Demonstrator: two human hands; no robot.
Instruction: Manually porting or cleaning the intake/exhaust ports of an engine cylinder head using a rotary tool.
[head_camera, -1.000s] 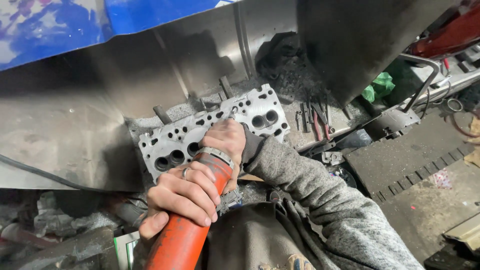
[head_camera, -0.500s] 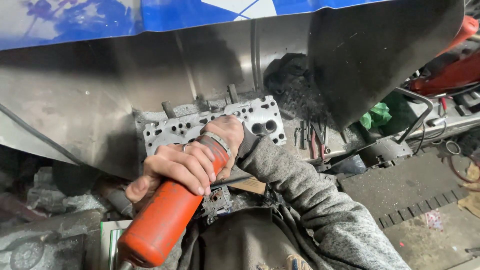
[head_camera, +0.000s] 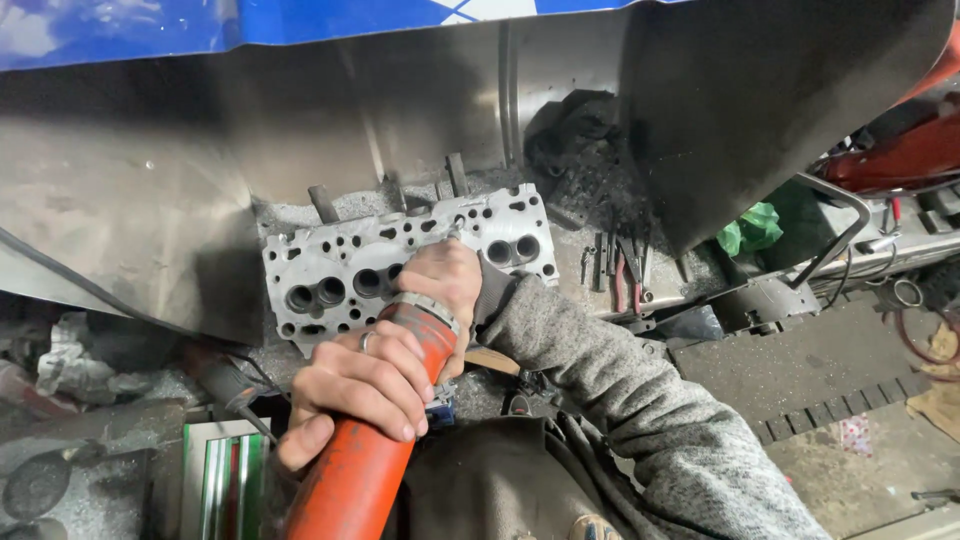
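Both hands, left & right, grip shut round stiff orange tool, prob heavy, on cylinder head

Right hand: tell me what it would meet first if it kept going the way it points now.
The right hand points up and away, over the grey cylinder head. It seems to rest on it already, so it would likely slide across the face toward the metal sheet behind; depth is unclear.
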